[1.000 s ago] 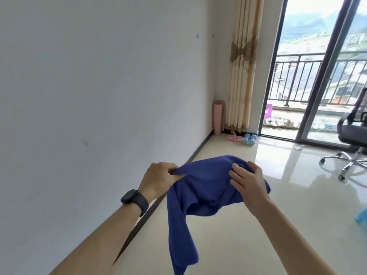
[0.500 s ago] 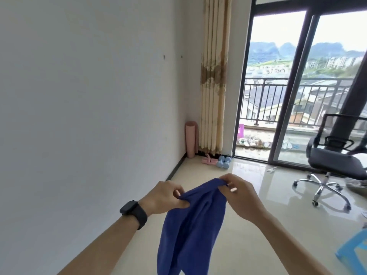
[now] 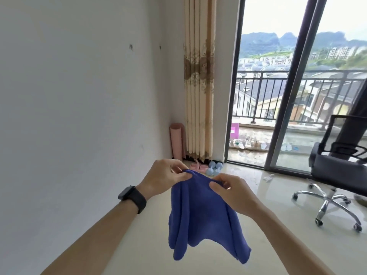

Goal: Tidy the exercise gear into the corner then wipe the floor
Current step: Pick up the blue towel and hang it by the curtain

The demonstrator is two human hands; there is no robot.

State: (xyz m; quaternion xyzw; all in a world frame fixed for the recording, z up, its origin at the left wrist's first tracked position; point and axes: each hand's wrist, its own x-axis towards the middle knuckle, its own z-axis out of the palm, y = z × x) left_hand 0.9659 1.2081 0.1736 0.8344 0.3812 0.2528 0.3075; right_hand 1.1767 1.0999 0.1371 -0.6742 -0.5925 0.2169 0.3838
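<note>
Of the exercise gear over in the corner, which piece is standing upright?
The pink rolled mat, standing on end beside the curtain. The blue dumbbells and the small pink item lie low on the floor.

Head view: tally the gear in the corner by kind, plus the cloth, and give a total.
Mat: 1
Dumbbells: 2
Pink item, kind unclear: 1
Cloth: 1
Total: 5
</note>
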